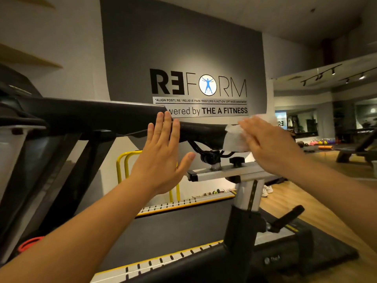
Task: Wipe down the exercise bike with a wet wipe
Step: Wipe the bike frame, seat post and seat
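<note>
Two bare hands are raised to the black saddle (201, 131) of the exercise bike (243, 221). The saddle's rear, at its three o'clock end, is hidden by the white wet wipe (234, 139), which is pressed flat under the straight, motion-blurred fingers of the right hand (269, 146). The bike's lower frame is cut off at six o'clock. The left hand (161, 158) is spread flat, its fingertips at the saddle's nine o'clock nose; contact cannot be told.

The saddle (195, 129) sits atop the post (244, 190); the wipe (234, 139) lies against its right end, sign (200, 92) behind, treadmill (61, 111) left.
</note>
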Demonstrator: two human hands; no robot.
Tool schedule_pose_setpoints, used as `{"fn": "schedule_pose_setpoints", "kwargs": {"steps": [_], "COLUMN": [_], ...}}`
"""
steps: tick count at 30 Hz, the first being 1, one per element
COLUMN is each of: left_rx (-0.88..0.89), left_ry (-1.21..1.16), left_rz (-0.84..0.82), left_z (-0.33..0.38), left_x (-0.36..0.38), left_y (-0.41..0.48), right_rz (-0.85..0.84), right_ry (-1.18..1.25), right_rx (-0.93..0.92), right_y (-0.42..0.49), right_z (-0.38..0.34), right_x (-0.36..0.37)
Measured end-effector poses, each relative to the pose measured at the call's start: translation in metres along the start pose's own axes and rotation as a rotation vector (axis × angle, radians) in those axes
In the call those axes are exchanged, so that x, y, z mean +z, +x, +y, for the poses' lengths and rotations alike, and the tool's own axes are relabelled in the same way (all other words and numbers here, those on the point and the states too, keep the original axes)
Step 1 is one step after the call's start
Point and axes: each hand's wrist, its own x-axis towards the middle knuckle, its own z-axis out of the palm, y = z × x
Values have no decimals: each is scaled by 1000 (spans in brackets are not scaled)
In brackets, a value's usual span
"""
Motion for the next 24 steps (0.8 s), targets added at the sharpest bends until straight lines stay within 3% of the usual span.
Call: {"fn": "schedule_pose_setpoints", "kwargs": {"steps": [2, 5, 8, 12, 14, 19, 24], "left_rx": [4, -36, -117, -156, -148, -93, -32], "left_ry": [-29, -168, -322, -298, -253, -168, -143], "left_rz": [7, 54, 71, 45, 27, 3, -85], "left_z": [-1, 3, 7, 5, 4, 1, 3], "left_x": [-1, -6, -12, -12, -11, -7, -16], "left_y": [-1, 0, 0, 0, -1, 1, -19], "right_rz": [-56, -168, -361, -690, -789, -766, -471], "right_ry": [-101, 17, 143, 411, 329, 158, -135], "right_rx": [-142, -199, -170, 26, 68, 227, 165], "right_y": [10, 50, 98, 131, 134, 116, 75], "right_z": [-23, -68, -105, -109, -84, -22, -1], "right_x": [5, 19, 32, 26, 19, 3, -8]}}
